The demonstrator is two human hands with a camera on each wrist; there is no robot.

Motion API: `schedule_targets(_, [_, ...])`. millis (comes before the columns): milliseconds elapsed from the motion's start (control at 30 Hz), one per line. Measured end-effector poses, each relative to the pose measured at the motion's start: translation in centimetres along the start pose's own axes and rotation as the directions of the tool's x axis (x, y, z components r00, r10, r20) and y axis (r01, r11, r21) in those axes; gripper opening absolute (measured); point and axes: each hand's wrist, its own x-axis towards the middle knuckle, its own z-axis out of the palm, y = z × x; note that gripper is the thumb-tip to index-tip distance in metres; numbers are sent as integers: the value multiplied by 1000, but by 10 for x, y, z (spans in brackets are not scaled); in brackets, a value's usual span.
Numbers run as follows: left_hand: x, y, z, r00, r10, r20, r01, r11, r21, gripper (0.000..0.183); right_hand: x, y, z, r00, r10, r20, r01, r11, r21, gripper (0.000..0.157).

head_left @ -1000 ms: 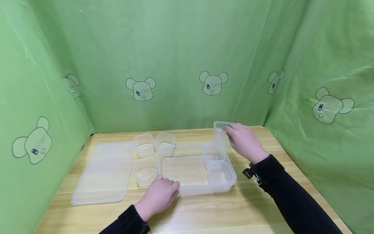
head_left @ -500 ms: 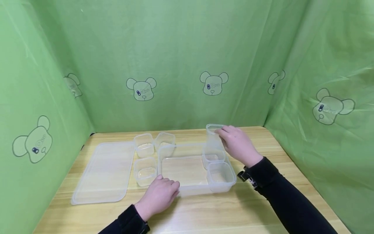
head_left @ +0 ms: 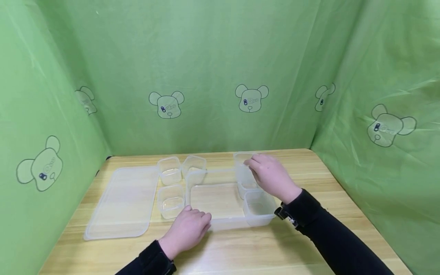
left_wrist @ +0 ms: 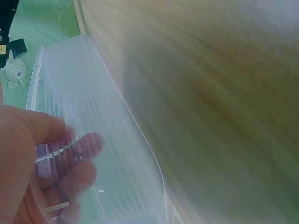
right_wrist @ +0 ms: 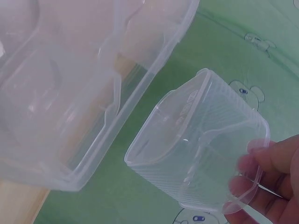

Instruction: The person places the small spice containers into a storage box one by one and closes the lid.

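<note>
A large clear plastic box (head_left: pixel 228 223) stands on the table, with two small square cups inside its right end, the nearer cup (head_left: pixel 256 219) in the front corner. My left hand (head_left: pixel 188 231) pinches the box's near wall, thumb on one side and fingers seen through the plastic in the left wrist view. My right hand (head_left: pixel 273 176) holds another small clear cup (right_wrist: pixel 201 144) by its rim, above the far right end of the box. The right wrist view shows the thumb and fingers on either side of that rim.
Left of the box stand three small clear cups, one (head_left: pixel 171 202) near its front left corner. A flat translucent lid (head_left: pixel 122 204) lies farther left on the wooden table (head_left: pixel 247 252). Green curtains (head_left: pixel 209 57) surround the table's back and sides.
My right hand has moved left and slightly down, bringing its cup from beyond the box's right edge to over its far right end. The left hand has stayed at the near wall.
</note>
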Motion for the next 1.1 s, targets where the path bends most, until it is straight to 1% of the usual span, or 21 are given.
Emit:
schedule_targets(167, [-1, 0, 1, 1000, 2, -1, -2, 1000, 4, 19, 0, -9, 4, 1000, -16, -14, 16, 1000, -1, 18])
schedule_targets(467, [-1, 1, 2, 1000, 0, -4, 0, 1000, 3, 19, -4, -25, 13, 1000, -26, 2, 26, 999, 26, 19])
schedule_targets(833, [-1, -1, 6, 999, 10, -49, -9, 1000, 6, 21, -8, -39, 24, 999, -38, -3, 39, 998, 41, 21])
schedule_targets(967, [-1, -1, 5, 998, 12, -55, -12, 1000, 2, 21, -10, -43, 28, 999, -30, 13, 30, 999, 40, 22])
schedule_targets(1100, [0, -1, 4, 999, 10, -41, -10, 1000, 1, 20, -11, -46, 33, 999, -32, 39, 30, 999, 33, 23])
